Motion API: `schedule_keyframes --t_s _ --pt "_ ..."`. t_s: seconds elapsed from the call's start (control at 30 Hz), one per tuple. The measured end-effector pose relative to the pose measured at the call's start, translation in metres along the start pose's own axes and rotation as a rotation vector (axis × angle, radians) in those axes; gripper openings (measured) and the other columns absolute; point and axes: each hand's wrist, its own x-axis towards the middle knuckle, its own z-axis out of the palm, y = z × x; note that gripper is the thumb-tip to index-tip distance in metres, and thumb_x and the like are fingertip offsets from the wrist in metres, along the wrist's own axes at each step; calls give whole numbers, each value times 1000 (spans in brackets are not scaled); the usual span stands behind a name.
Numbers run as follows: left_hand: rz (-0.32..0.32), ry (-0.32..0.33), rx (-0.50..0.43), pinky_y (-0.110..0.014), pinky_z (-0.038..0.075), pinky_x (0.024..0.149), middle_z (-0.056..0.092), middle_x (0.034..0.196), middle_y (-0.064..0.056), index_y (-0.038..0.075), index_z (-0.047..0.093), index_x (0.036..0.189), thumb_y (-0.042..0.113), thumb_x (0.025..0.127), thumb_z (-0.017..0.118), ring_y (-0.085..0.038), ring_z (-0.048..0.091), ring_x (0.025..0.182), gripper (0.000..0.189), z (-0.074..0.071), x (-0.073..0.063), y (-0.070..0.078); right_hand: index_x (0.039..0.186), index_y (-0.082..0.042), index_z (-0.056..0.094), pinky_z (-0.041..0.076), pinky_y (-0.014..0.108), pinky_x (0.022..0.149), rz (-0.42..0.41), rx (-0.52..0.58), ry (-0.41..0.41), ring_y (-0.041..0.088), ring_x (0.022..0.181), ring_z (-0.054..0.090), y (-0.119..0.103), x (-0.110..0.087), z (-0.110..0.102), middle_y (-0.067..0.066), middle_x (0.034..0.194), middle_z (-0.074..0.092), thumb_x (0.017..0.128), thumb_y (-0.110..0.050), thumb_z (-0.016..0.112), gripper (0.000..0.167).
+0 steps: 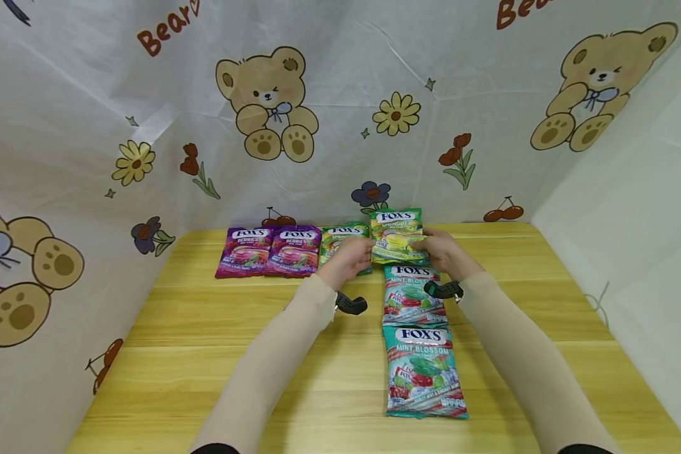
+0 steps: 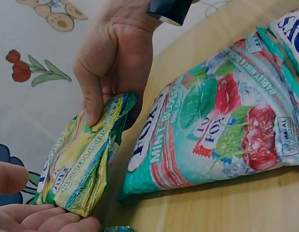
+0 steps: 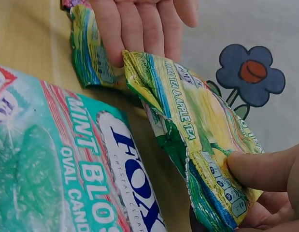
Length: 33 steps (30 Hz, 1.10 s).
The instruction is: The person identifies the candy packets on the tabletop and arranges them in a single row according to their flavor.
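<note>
My right hand [image 1: 447,252] pinches a green and yellow Fox's Springtea candy bag [image 1: 397,236] by one end, thumb on its printed front. The bag is raised and tilted at the table's back edge. At its other end is my left hand [image 1: 349,258]; in the right wrist view the left fingers [image 3: 132,29] are straight and meet the bag's edge, with the thumb apart. A second Springtea bag [image 1: 335,238] lies partly hidden behind the left hand. Just in front of the held bag lies a teal Mint Blossom candy bag [image 1: 413,295].
Another Mint Blossom bag [image 1: 424,372] lies nearer me, in column with the first. Two purple Berries bags [image 1: 244,252] lie side by side at the back left. A bear-printed cloth [image 1: 340,176] hangs behind the wooden table [image 1: 215,353], and a white wall [image 1: 630,239] borders its right.
</note>
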Motion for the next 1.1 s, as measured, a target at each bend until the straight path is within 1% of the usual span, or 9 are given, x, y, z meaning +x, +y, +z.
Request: schedule_keyframes --t_s 0.2,0.37,0.47,0.57,0.63,0.73,0.83,1.0,1.1 --pt "-4 35 -11 -48 27 127 20 170 -21 0 13 164 14 108 50 -38 21 157 68 0 10 -5 167 -10 11 54 26 86 -16 -77 69 21 117 54 5 13 3 21 161 36 105 -3 53 75" --pt "-14 45 -28 -49 27 128 20 170 -20 1 12 164 13 108 50 -39 20 158 69 0 13 -8 167 -9 11 50 28 93 -21 -120 107 24 124 50 10 19 4 20 164 32 104 -3 55 77" --pt "-18 53 -40 -49 28 127 20 170 -21 0 13 164 13 108 50 -40 21 157 69 1 13 -8 166 -7 15 47 34 106 -14 -146 134 28 133 45 12 21 3 20 167 27 102 -3 57 76" --pt "-19 75 -56 -49 30 126 23 169 -21 0 16 164 13 107 51 -41 24 156 67 1 14 -9 165 -6 20 38 42 121 -8 -168 166 32 147 34 13 22 3 19 170 21 101 -3 60 75" --pt "-20 90 -66 -48 32 126 24 169 -20 1 18 164 12 107 52 -41 25 156 67 1 14 -8 164 -6 23 33 46 124 -2 -193 193 34 151 30 14 22 4 19 170 20 101 -4 61 74" --pt "-13 103 -67 -48 33 125 27 168 -21 1 19 163 11 107 52 -42 27 155 66 1 12 -8 162 -6 29 35 47 124 7 -243 221 34 148 34 13 21 4 20 168 27 100 -8 64 72" --pt "-3 121 -37 -48 35 124 31 166 -21 0 25 162 12 107 52 -40 32 153 63 0 10 -7 161 -4 33 38 48 121 14 -303 225 33 142 40 13 20 4 21 165 32 99 -12 66 71" --pt "34 171 19 -44 41 121 40 162 -18 -2 33 158 11 105 55 -33 44 147 59 -2 4 -5 157 1 38 44 49 115 -34 -468 206 33 131 46 12 16 -1 26 161 36 100 -20 66 68" --pt "45 193 26 -42 45 118 46 158 -18 -3 37 156 10 103 56 -31 51 142 58 -5 0 -5 154 3 43 48 48 107 -56 -502 192 34 122 49 14 12 -7 27 156 41 102 -24 63 61"
